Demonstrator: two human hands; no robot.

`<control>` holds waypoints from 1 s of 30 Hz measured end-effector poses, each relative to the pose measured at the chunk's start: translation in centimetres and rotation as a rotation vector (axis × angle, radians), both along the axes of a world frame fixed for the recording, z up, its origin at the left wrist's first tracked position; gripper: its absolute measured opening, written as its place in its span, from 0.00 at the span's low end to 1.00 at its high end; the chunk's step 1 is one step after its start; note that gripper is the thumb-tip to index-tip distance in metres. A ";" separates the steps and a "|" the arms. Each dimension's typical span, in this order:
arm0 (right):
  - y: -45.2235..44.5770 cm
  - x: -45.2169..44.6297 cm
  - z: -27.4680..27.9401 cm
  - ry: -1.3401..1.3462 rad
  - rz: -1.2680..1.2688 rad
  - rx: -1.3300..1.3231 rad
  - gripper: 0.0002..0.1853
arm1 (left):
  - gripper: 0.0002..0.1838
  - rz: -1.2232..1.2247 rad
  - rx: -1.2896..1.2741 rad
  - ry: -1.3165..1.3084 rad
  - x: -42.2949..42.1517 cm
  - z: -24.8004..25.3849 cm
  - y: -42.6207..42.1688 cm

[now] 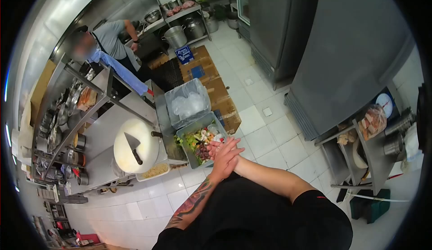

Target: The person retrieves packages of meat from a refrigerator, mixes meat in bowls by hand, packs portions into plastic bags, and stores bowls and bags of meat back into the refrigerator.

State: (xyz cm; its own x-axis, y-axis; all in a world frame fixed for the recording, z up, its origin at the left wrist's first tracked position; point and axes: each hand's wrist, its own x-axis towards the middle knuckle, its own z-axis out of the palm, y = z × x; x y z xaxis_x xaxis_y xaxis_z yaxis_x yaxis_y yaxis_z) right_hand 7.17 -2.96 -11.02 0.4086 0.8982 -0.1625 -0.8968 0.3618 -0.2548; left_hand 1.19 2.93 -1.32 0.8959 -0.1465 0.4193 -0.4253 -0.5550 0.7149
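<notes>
My left hand [226, 158], on the tattooed arm, lies across my right hand [216, 148]. Both have their fingers stretched out, palms together, with no object visible between them; part of the right hand is hidden. Just beyond them is a grey bin [191, 158] holding vegetable scraps [204, 141]. Behind it stands a second bin [169, 115] lined with clear plastic. To the left, a broad kitchen knife [133, 149] rests on a round white cutting board [121, 138]. Another dark knife handle [156, 134] shows at the board's edge.
A person [112, 43] in an apron leans at the far-left counter. Flattened cardboard [213, 77] covers some floor tiles [274, 135]. Tall grey fridges [346, 47] stand on the right, near a low shelf [371, 146]. Steel shelving [108, 81] rises above the left counter.
</notes>
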 end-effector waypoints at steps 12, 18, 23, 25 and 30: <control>-2.9 17.8 13.5 0.098 -0.123 -0.051 0.43 | 0.14 0.037 0.667 0.694 14.1 -15.7 13.5; -5.0 29.7 12.9 -0.014 -0.038 -0.096 0.34 | 0.12 0.147 0.542 0.879 1.4 -27.9 15.1; -4.0 38.7 11.5 -0.034 0.161 -0.188 0.31 | 0.18 0.083 0.211 1.218 0.9 -20.0 9.0; -2.6 41.9 12.5 -0.061 0.281 -0.205 0.29 | 0.18 0.195 0.080 1.276 4.1 -21.8 6.6; 6.8 48.9 19.6 -0.465 0.628 0.010 0.24 | 0.18 0.522 -0.131 1.278 13.8 -26.5 4.0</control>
State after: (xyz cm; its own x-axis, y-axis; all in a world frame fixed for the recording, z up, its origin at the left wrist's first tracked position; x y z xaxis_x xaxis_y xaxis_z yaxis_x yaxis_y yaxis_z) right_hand 56.11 3.83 8.59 -0.1528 0.9841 -0.0901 -0.7359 -0.1742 -0.6544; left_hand 15.03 6.90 -27.80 0.6026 0.2973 -0.7406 0.7911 -0.3447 0.5053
